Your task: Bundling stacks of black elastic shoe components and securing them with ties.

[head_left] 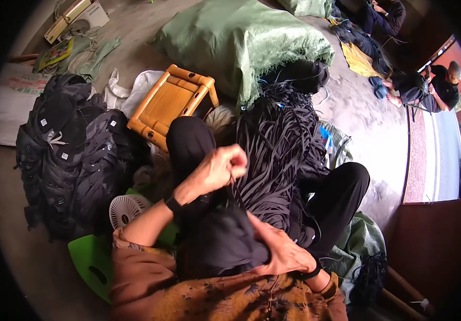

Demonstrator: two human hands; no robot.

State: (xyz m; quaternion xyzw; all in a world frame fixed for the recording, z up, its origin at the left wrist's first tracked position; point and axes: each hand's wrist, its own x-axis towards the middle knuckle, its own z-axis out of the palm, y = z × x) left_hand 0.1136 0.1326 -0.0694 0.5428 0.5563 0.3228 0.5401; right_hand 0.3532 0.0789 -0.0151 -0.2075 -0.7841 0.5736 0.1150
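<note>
Red printed characters mark the white sack near the floor's left edge; white labels on the black fabric pile are illegible.

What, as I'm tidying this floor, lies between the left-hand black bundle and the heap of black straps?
Between bundle and straps, the head view shows a bamboo stool, pale cloth and the person's left knee.

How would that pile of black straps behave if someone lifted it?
The straps look floppy, since they droop and curl over one another. They would probably snag together, as many strands cross. Each one alone is likely light, being thin and narrow.
</note>
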